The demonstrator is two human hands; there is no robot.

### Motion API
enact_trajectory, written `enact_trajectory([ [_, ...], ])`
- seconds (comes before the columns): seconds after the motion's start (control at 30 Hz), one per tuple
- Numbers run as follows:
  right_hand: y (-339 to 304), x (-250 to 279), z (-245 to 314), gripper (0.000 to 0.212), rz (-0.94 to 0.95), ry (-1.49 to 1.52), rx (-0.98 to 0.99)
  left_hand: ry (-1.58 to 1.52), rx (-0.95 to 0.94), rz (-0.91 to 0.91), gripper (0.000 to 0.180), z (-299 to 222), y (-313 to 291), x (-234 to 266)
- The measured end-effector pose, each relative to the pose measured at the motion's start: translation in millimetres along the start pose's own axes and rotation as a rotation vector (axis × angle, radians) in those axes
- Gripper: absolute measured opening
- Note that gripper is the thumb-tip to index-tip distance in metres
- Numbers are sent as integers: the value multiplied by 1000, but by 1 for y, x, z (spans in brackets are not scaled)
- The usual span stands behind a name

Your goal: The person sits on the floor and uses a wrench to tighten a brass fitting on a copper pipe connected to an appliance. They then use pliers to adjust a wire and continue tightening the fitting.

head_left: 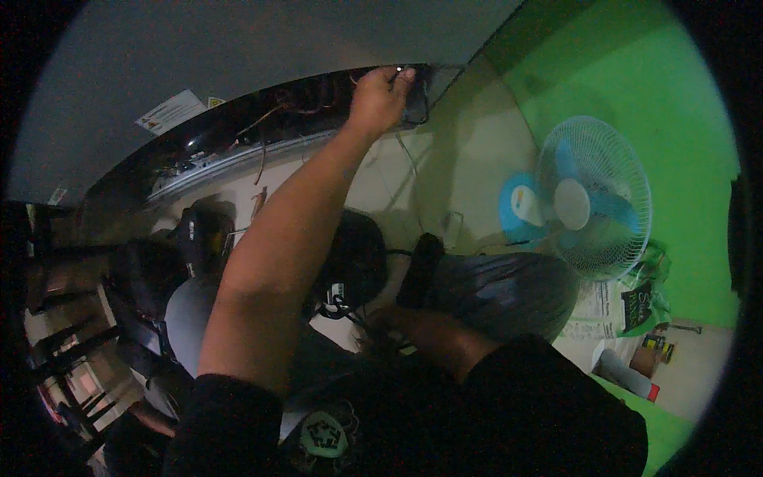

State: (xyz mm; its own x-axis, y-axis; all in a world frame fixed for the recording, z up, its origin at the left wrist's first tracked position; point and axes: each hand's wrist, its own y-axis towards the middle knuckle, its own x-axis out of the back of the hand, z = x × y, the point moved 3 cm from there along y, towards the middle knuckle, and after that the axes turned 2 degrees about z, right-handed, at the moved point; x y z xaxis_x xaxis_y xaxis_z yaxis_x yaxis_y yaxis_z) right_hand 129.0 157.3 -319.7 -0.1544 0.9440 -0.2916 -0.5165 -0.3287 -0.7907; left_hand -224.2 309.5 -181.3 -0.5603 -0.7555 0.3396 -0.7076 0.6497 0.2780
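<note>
The room is dim, with a bright green wall on one side and a pale, cream floor below it. A big grey flat panel fills the top of the view, and under its edge is a long dark opening with thin wires hanging in it. The person's left hand reaches far up to the end of that opening. Its fingers are curled close together around a small dark part at the edge of the panel, and a tiny bright spot shows at the fingertips. It is too dark to tell what the part is. The left arm is bare and stretches up the middle of the view. The right hand is low down, near the person's lap, among some black cords. It is in shadow, so you cannot tell if it is spread or closed, or if it holds anything. A round black thing lies on the floor just above that hand. A light blue and white standing fan stands by the green wall, well apart from both hands. A green and white bag lies under the fan. Dark chairs stand off to the left side.
</note>
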Motion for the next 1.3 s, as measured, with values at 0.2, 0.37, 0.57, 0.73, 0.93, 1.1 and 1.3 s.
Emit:
enact_trajectory([
  [0.2, 5, 1, 2, 18, 15, 19, -6, -149, 51, 23, 40, 4, 5, -1],
  [0.37, 2, 1, 3, 19, 17, 16, -17, -165, 107, 36, 35, 0, 3, 0],
  [0.57, -2, 3, 2, 19, 11, 28, -16, -70, 82, -9, 40, -7, 2, 3],
  [0.73, -2, 1, 2, 20, 12, 30, -25, -90, 110, -16, 42, -5, 3, 2],
  [0.93, 4, -5, 4, 21, 27, 22, -35, -70, 96, -30, 37, -5, 5, 1],
  [1.1, 7, -5, 6, 22, 47, 24, -29, -86, 213, 58, 37, -5, 5, 3],
  [1.3, 5, -4, 7, 23, 54, 19, -29, -59, 191, 5, 35, -10, 4, 3],
])
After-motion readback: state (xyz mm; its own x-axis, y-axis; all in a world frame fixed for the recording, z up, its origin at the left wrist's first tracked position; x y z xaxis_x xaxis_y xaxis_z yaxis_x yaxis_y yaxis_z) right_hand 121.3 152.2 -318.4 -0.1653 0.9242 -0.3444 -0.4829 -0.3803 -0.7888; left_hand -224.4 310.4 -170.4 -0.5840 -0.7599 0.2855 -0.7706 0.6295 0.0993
